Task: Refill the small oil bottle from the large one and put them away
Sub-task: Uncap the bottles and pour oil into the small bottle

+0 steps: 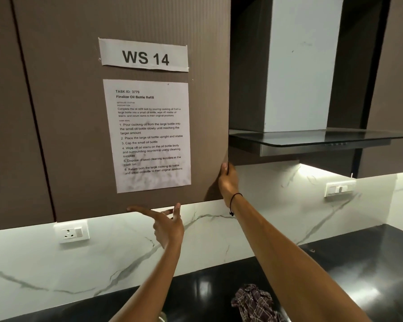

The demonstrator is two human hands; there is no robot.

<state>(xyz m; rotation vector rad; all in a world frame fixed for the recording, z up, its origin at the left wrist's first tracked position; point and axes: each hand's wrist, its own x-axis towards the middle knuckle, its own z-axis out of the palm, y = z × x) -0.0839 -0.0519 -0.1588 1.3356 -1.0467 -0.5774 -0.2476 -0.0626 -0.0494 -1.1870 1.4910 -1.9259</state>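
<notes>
Neither oil bottle in view, so pouring stage impossible to judge: right hand (227, 180) gripping the side edge of the cupboard door (130, 112), left hand (166, 225) spread open, holding nothing, just under its bottom edge, checked cloth (254, 303) on the counter (358, 263).

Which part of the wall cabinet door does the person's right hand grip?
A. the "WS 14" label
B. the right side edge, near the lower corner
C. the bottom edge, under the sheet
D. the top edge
B: the right hand curls its fingers round the right side edge of the cabinet door, near its lower corner.
</notes>
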